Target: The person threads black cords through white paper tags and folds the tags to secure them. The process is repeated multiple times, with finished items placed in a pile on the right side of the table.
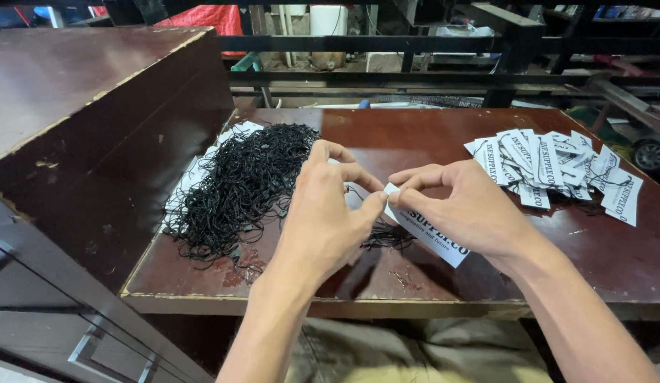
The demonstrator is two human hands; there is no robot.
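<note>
The white paper tag [427, 237] sits between our two hands, just above the brown table [613, 262], close to its near edge. Our right hand [466, 209] pinches the top corner of the tag with thumb and finger, so the tag stays put and its end points at the other hand. Our left hand [328, 213] is closed too, its fingertips pressed together on a thin black string [387, 235] right at that corner, and the two hands almost touch there. We keep the big heap of black strings [241, 184] just to the left, near the left hand. A pile of white tags with strings [557, 167] lies well apart on the right. A tall dark cabinet [96, 135] stands on our left.
</note>
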